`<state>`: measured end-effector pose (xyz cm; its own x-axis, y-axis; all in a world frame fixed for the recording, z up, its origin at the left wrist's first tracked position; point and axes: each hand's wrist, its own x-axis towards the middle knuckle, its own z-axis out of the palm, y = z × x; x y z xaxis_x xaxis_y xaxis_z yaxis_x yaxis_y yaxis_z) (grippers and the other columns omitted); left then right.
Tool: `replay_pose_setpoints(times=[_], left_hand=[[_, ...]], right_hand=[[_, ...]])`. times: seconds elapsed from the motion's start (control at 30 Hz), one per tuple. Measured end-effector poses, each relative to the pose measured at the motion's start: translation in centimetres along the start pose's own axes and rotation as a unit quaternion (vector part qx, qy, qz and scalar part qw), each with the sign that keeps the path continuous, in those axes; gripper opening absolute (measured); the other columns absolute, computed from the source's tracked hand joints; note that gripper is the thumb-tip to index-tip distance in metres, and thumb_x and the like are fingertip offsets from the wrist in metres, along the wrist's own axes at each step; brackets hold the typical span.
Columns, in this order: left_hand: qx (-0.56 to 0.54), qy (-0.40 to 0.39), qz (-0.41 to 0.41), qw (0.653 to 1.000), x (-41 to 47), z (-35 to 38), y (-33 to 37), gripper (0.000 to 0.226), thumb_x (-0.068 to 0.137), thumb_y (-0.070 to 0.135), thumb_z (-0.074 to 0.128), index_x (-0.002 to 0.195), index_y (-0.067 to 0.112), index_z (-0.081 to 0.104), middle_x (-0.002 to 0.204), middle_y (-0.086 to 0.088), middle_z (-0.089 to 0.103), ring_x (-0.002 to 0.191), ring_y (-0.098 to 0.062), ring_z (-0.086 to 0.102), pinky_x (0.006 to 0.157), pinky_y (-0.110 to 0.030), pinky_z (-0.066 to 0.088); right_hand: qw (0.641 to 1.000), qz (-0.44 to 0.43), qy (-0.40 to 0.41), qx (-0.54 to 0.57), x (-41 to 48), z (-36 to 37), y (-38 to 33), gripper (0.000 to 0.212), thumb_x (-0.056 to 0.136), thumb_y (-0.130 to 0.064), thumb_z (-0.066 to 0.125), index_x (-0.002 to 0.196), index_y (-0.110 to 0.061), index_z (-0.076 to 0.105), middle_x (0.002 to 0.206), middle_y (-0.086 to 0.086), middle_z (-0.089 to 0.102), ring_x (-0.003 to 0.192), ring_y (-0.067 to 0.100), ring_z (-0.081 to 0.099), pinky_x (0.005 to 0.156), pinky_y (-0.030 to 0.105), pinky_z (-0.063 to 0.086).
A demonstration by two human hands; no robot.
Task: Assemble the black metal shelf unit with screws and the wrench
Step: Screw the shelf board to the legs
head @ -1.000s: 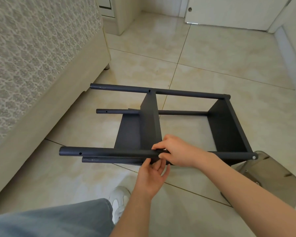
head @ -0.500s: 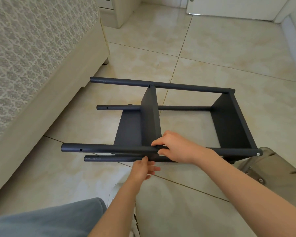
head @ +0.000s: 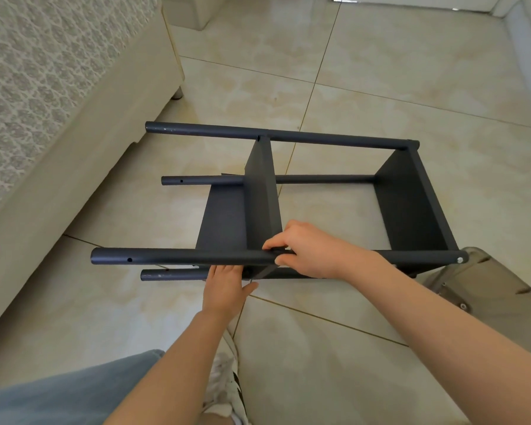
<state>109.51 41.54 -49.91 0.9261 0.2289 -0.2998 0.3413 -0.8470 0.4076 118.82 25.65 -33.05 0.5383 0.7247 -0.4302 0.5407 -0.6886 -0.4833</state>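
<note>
While the black metal shelf unit (head: 411,204) lies on its side on the tiled floor (head: 380,102), just beside a pale upholstered base (head: 59,167), the step in hand looks to be fixing the middle shelf panel (head: 259,204) to the near upper pole (head: 181,256). The right hand (head: 307,250) curls round that pole at the joint, thumb and forefinger pinched where a screw would go, though any screw is too small to make out. The left hand (head: 226,286) reaches under the same pole toward the lower near pole (head: 172,274); its fingers are hidden, so I cannot tell whether it grasps anything. No wrench shows. Next, I judge, the panel's corner needs lining up with the pole's hole, a screw started straight by hand, then the wrench fetched for tightening.
</note>
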Motion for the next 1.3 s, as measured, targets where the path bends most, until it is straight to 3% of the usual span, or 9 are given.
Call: replay_pose_setpoints(times=[0.2, 0.33, 0.53, 0.67, 0.77, 0.9, 1.03, 1.17, 1.3], left_hand=[[-0.069, 0.010, 0.001, 0.998, 0.0, 0.6, -0.1, 0.030, 0.091, 0.031, 0.071, 0.117, 0.018, 0.068, 0.111, 0.001, 0.071, 0.105, -0.020, 0.065, 0.095, -0.031, 0.053], [-0.097, -0.006, -0.020, 0.995, -0.3, 0.5, -0.2, 0.024, 0.095, 0.026, 0.066, 0.117, 0.016, 0.065, 0.107, 0.001, 0.068, 0.090, -0.008, 0.056, 0.076, -0.015, 0.040], [-0.028, -0.040, -0.025, 0.999, -1.2, -0.3, 0.6, 0.029, 0.099, 0.030, 0.061, 0.126, 0.019, 0.061, 0.114, 0.000, 0.068, 0.100, -0.017, 0.064, 0.087, -0.024, 0.051], [0.058, -0.099, 0.007, 0.993, -2.2, -1.7, 1.4, 0.044, 0.101, 0.027, 0.053, 0.144, 0.023, 0.043, 0.137, -0.002, 0.053, 0.114, -0.020, 0.058, 0.091, -0.029, 0.052], [0.110, -0.138, 0.041, 0.983, -3.3, -3.0, 2.3, 0.044, 0.102, 0.026, 0.049, 0.145, 0.018, 0.042, 0.139, -0.004, 0.052, 0.122, -0.023, 0.054, 0.095, -0.034, 0.052], [0.137, -0.133, 0.083, 0.978, -5.3, -5.7, 4.0, 0.025, 0.102, 0.026, 0.046, 0.120, 0.016, 0.061, 0.109, -0.004, 0.068, 0.094, -0.024, 0.066, 0.085, -0.038, 0.057], [0.102, -0.008, 0.148, 0.984, -6.6, -8.9, 5.6, 0.024, 0.103, 0.032, 0.048, 0.100, 0.016, 0.067, 0.084, 0.004, 0.064, 0.074, -0.015, 0.061, 0.072, -0.032, 0.055], [0.048, 0.114, 0.178, 0.976, -5.9, -10.9, 6.4, 0.021, 0.095, 0.028, 0.065, 0.113, 0.017, 0.065, 0.100, 0.003, 0.061, 0.096, -0.014, 0.055, 0.079, -0.024, 0.049], [0.092, 0.015, 0.126, 0.988, -3.4, -10.5, 6.1, 0.063, 0.093, 0.040, 0.067, 0.149, 0.026, 0.040, 0.141, 0.002, 0.048, 0.130, -0.019, 0.042, 0.106, -0.034, 0.042]], right_hand=[[1.000, 0.002, -0.010, -0.005, 0.5, 0.8, 0.3, 0.032, 0.100, -0.017, 0.051, 0.130, -0.020, 0.060, 0.095, -0.005, 0.044, 0.097, 0.013, 0.039, 0.083, 0.029, 0.037], [1.000, 0.004, -0.023, -0.012, 1.3, 2.6, 0.2, 0.027, 0.098, -0.019, 0.052, 0.122, -0.024, 0.063, 0.088, -0.006, 0.042, 0.099, 0.018, 0.045, 0.080, 0.033, 0.042], [1.000, 0.025, -0.013, -0.005, 1.3, 3.0, 0.5, 0.034, 0.098, -0.024, 0.054, 0.132, -0.028, 0.056, 0.104, -0.003, 0.040, 0.098, 0.019, 0.051, 0.093, 0.035, 0.046], [1.000, 0.030, -0.002, -0.003, 0.9, 3.1, 0.3, 0.034, 0.098, -0.026, 0.055, 0.132, -0.029, 0.054, 0.110, -0.002, 0.044, 0.099, 0.018, 0.053, 0.093, 0.034, 0.047], [0.999, 0.037, 0.020, 0.019, 0.5, 3.3, 0.4, 0.044, 0.097, -0.026, 0.059, 0.139, -0.029, 0.045, 0.123, 0.001, 0.051, 0.108, 0.020, 0.055, 0.094, 0.034, 0.049], [0.992, 0.059, 0.071, 0.091, -0.2, 3.6, 0.4, 0.070, 0.091, -0.024, 0.069, 0.147, -0.025, 0.027, 0.131, 0.006, 0.056, 0.115, 0.023, 0.058, 0.094, 0.034, 0.050], [0.980, 0.092, 0.107, 0.143, -0.1, 4.2, 0.7, 0.080, 0.085, -0.027, 0.075, 0.147, -0.025, 0.025, 0.115, 0.002, 0.060, 0.094, 0.015, 0.061, 0.083, 0.029, 0.054], [0.972, 0.104, 0.121, 0.173, 0.0, 4.8, 1.0, 0.079, 0.083, -0.027, 0.077, 0.147, -0.023, 0.031, 0.119, 0.001, 0.061, 0.100, 0.016, 0.061, 0.088, 0.032, 0.053], [0.969, 0.106, 0.116, 0.192, 0.1, 4.9, 1.3, 0.079, 0.084, -0.024, 0.076, 0.150, -0.023, 0.032, 0.121, 0.000, 0.062, 0.102, 0.017, 0.062, 0.090, 0.033, 0.052]])
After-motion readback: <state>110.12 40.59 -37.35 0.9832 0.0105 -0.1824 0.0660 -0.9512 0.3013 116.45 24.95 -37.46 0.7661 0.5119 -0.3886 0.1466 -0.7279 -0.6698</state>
